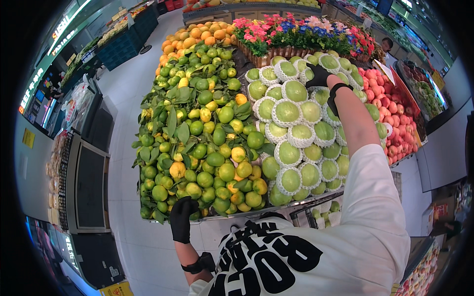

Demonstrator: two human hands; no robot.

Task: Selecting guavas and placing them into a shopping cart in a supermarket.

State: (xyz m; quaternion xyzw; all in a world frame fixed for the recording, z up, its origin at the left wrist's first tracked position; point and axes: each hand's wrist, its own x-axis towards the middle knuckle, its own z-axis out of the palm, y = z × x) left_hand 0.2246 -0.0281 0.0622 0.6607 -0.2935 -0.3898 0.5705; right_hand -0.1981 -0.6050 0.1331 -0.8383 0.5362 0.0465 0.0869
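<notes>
My right hand, in a black glove, reaches to the back of a pile of green guavas in white foam nets. Its fingers lie on or beside a netted fruit; whether they grip it cannot be told. My left hand, also black-gloved, rests at the front edge of a heap of green and yellow citrus with leaves; its fingers are bent, and their hold is hidden. Both wrists wear black bands.
Orange citrus lies at the back left, with artificial flowers in a low wooden fence beside it. Red apples stand to the right. A wire cart with more netted fruit is below the stand. A person is at the back right.
</notes>
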